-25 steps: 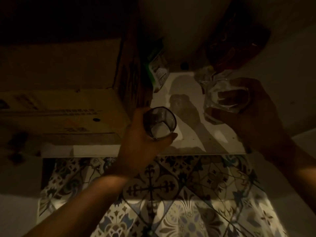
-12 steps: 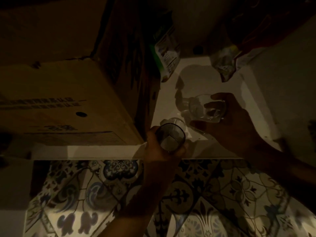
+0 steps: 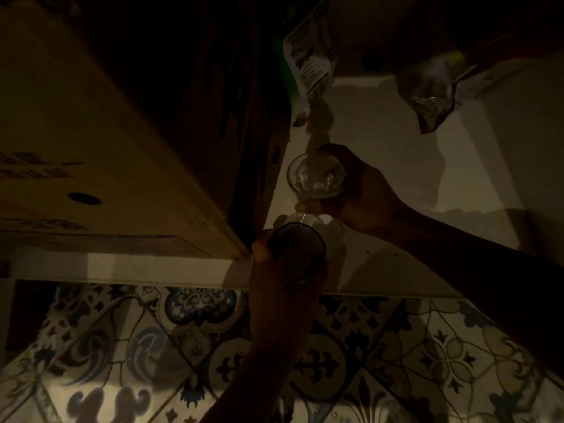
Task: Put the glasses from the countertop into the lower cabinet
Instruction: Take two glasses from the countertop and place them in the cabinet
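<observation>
The scene is dim. My left hand [image 3: 283, 288] grips a dark tumbler [image 3: 297, 248] at the front edge of the white cabinet shelf [image 3: 381, 154]. My right hand [image 3: 363, 193] reaches further in and holds a clear glass [image 3: 316, 177] low over the shelf beside the cardboard box. Another clear glass [image 3: 331, 222] shows just behind the dark tumbler, partly hidden by it and by my right thumb.
A large cardboard box [image 3: 91, 148] fills the left of the cabinet. A printed packet [image 3: 311, 62] leans at the back, and a foil pouch [image 3: 430, 87] lies at the back right. Patterned floor tiles [image 3: 183, 346] spread below the shelf edge.
Both hands have moved deeper into the cabinet and lower. The clear glass has gone from the right side toward the box; the dark tumbler has come to the shelf's front edge.
</observation>
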